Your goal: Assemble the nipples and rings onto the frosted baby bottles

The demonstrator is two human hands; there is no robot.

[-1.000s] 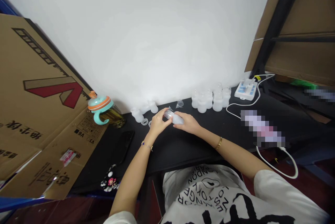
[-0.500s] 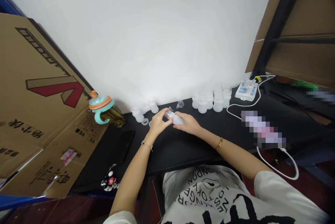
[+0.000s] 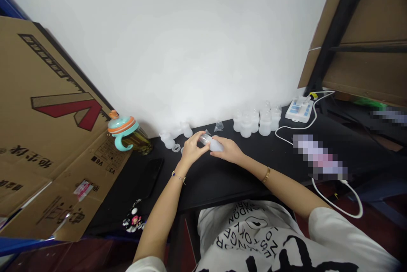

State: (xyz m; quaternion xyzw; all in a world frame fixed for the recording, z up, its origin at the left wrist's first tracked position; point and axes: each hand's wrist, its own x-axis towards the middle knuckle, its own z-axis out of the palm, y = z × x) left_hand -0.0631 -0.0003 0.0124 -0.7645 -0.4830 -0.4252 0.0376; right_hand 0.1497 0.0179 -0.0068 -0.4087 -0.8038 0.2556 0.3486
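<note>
A small milky-white bottle [image 3: 216, 145] lies tilted between my two hands above the black table. My right hand [image 3: 232, 150] is closed around its body. At the other end, my left hand [image 3: 191, 150] grips the clear cap [image 3: 205, 138] between thumb and fingers. Whether cap and bottle are fully joined cannot be made out. Left of my left hand, a translucent ring [image 3: 176, 148] lies on the table, and a second one is partly hidden by that hand. Behind the hands is a loose clear cap [image 3: 219, 126].
Several capped white bottles [image 3: 246, 126] stand at the right by the wall. Uncapped bottles [image 3: 167, 139] are at the left. Nearby are a tea jug [image 3: 127, 134], a black phone [image 3: 149, 178], a cardboard box [image 3: 57, 136], a white power strip [image 3: 299, 110] and a cable.
</note>
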